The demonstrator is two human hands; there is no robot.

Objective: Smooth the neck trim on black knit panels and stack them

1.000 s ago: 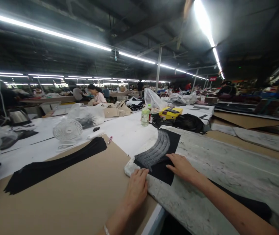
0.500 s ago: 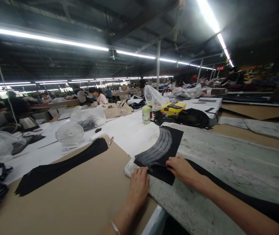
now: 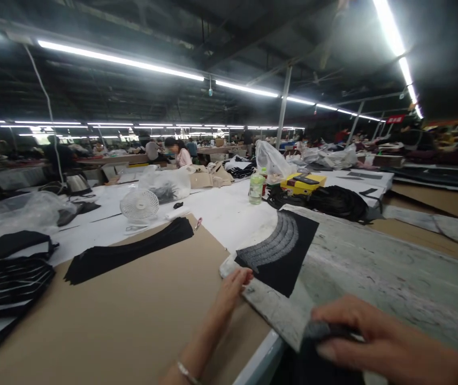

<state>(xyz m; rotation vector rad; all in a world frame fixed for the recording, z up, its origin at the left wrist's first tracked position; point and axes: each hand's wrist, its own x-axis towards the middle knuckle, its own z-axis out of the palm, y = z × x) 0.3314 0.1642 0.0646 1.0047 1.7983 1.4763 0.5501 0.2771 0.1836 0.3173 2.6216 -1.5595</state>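
Note:
My right hand (image 3: 357, 331), slightly blurred, is closed around a piece of black fabric (image 3: 313, 355) with a fuzzy grey edge, held low at the front edge of the pale board (image 3: 373, 262). The fabric's lower part runs out of view. My left hand (image 3: 229, 289) is at the board's near left corner, its fingers loosely bent and apart, holding nothing that I can see. Just beyond its fingertips lie overlapping black fabric pieces (image 3: 289, 262), fanned so that several curved grey-coated edges (image 3: 271, 240) show.
On brown cardboard (image 3: 152, 315) lies a stack of black curved fabric (image 3: 132, 248). Beyond it are a white fan (image 3: 138, 206), a small pink-handled tool (image 3: 198, 223) and a green bottle (image 3: 255, 190). A yellow box (image 3: 303, 183) and black strips (image 3: 339, 202) sit behind the board.
My right hand has drawn back toward me from the fanned pieces, now with black fabric in it. The long dark strip under my right forearm no longer shows. The view has turned left.

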